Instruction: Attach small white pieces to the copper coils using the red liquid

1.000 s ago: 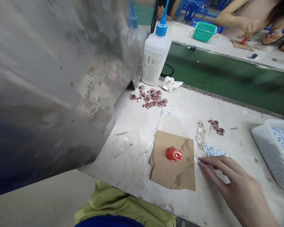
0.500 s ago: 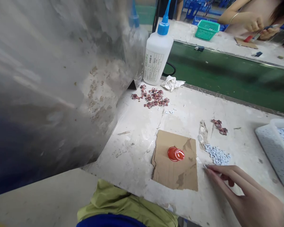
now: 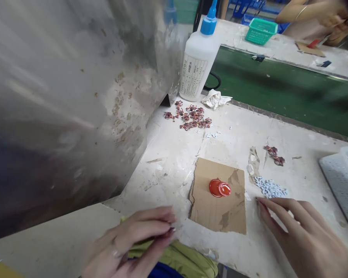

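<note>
The right hand [image 3: 301, 231] lies low at the front right of the worktop [image 3: 168, 162]. Its fingers are open and a little bent, and no held thing shows. Its fingertips [image 3: 259, 202] are just beside a small heap of speckled white bits [image 3: 269, 188].

The left hand [image 3: 130, 239] is at the front edge of the worktop, over a yellow-green cloth [image 3: 174, 262]. Its fingers are bent in, but I cannot tell if they are holding something.

Between the two hands is a torn piece of cardboard [image 3: 217, 197]. A round red cap [image 3: 219, 188] sits on it. Past the heap, a few red-brown curly bits [image 3: 274, 155] lie on the worktop, and many more [image 3: 190, 117] lie near the far edge.

Near the far left corner, a white glue bottle [image 3: 198, 58] with a blue tip stands upright, next to a crumpled white rag [image 3: 216, 99]. A white tray with holes [image 3: 340, 185] sits at the right edge. A big dull metal sheet [image 3: 75, 96] rises on the left. Beyond the far edge is a green belt [image 3: 284, 81], and past it a co-worker's hands [image 3: 333, 19] work at another table.
</note>
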`<control>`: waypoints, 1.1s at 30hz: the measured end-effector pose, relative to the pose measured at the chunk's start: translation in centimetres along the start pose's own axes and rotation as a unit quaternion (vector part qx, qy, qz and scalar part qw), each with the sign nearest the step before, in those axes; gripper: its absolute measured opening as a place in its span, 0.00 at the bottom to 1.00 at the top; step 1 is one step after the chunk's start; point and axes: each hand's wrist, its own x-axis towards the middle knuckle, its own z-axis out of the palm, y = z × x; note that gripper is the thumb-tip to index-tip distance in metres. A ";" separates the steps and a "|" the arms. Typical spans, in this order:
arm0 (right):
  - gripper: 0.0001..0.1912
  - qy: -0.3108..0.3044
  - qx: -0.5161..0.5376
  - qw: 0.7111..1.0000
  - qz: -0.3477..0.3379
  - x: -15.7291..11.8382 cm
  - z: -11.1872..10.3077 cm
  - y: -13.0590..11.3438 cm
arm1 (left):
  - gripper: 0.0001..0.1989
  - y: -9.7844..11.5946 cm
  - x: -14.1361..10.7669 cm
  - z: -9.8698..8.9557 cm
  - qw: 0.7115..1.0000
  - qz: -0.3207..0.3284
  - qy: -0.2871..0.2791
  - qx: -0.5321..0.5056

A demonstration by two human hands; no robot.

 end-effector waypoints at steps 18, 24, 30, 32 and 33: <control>0.06 0.012 0.192 0.979 0.062 6.0 -2.4 -4.8 | 0.11 1.1 3.3 4.9 0.946 -0.230 -0.045 -0.225; 0.10 0.024 0.168 0.985 0.026 7.2 -2.4 -5.4 | 0.13 1.1 3.8 5.2 0.979 -0.125 -0.028 -0.161; 0.09 0.024 0.173 0.984 0.017 7.0 -2.5 -5.3 | 0.09 0.6 3.8 5.3 0.991 -0.038 -0.042 -0.121; 0.09 0.025 0.173 0.984 0.022 6.9 -2.4 -5.3 | 0.08 0.6 3.8 5.5 0.993 -0.041 -0.039 -0.105; 0.09 0.027 0.171 0.985 0.022 6.9 -2.4 -5.3 | 0.09 0.7 3.7 5.6 0.993 -0.048 -0.037 -0.101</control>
